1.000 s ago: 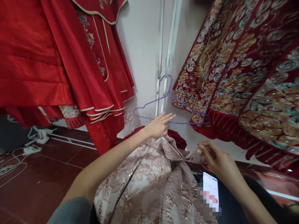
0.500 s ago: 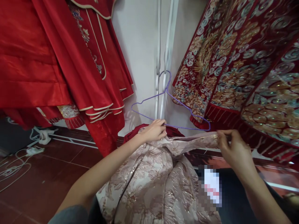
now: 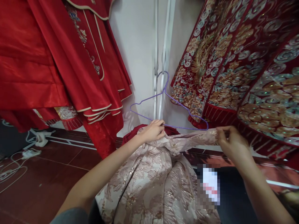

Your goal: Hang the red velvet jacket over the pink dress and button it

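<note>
A pale pink-gold brocade garment (image 3: 144, 183) lies over my lap, its metallic floral pattern catching the light. My left hand (image 3: 154, 132) is closed on the upper edge of it, near the lower bar of a purple hanger (image 3: 184, 105). Between finger and thumb, my right hand (image 3: 230, 140) pinches the end of a narrow band of the same fabric, pulled out to the right. The band stretches fairly straight between both hands. The hanger hangs by its hook at a white pole, just beyond the garment. Dark red cloth (image 3: 135, 132) shows behind my left hand.
Bright red garments (image 3: 93, 77) hang at the left, and a heavily embroidered red skirt (image 3: 224, 84) at the right. White poles (image 3: 164, 40) stand in the middle. A power strip (image 3: 31, 153) with tangled white cables lies on the tiled floor at the left.
The whole view has shifted slightly. Both hands keep their grip on the brocade garment, and the band between them looks nearly the same.
</note>
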The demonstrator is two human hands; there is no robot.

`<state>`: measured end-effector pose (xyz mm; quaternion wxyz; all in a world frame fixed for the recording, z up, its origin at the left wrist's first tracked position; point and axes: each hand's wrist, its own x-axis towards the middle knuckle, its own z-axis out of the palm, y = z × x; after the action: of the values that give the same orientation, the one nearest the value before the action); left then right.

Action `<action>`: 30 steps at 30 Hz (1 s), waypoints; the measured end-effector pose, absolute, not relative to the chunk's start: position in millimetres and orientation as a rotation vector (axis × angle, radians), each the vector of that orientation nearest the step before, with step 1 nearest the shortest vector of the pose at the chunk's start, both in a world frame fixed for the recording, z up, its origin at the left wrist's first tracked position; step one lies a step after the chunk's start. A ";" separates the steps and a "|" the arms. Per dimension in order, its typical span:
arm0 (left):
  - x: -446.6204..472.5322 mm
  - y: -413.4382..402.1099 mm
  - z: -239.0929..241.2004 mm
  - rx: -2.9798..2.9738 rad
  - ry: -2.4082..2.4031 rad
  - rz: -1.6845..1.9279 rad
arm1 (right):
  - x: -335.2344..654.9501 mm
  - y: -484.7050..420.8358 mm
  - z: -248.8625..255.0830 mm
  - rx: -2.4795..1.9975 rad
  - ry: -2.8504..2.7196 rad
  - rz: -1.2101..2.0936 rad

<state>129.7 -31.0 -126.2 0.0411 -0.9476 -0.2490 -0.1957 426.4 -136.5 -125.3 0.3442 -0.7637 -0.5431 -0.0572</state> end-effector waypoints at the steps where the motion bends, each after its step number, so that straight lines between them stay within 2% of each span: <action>1: 129.9 -30.5 -126.0 -2.911 -0.757 -0.600 | 422.8 -137.0 -122.2 -1.978 -1.375 -0.138; 7: 129.7 -30.3 -120.3 -3.038 -0.789 -0.684 | 398.8 -114.2 -81.5 -1.520 -1.527 -0.370; 12: 131.9 -29.4 -116.3 -3.073 -0.912 -0.783 | 368.0 -73.7 -46.5 -1.311 -1.693 -0.199; 17: 138.2 -31.1 -121.2 -3.087 -1.057 -0.862 | 347.0 -55.5 -57.7 -1.247 -1.676 -0.182; 21: 133.9 -25.6 -123.8 -3.103 -1.036 -1.098 | 350.0 -59.1 -75.5 -1.539 -1.612 -0.235; 23: 121.3 -16.1 -123.8 -2.884 -1.143 -1.396 | 356.9 -58.8 -79.8 -1.619 -1.624 -0.229; 26: 87.9 2.6 -126.1 -2.172 -1.519 -1.810 | 369.2 -52.4 -81.3 -1.537 -1.702 -0.168; 30: 39.5 19.6 -138.4 -1.671 -1.862 -1.786 | 378.8 -42.9 -81.5 -1.446 -1.749 -0.087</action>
<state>39.5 19.6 -138.4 0.0338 -0.5433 -0.6053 -0.5808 378.8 -42.9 -81.5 0.4216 -0.5774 -0.6984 -0.0349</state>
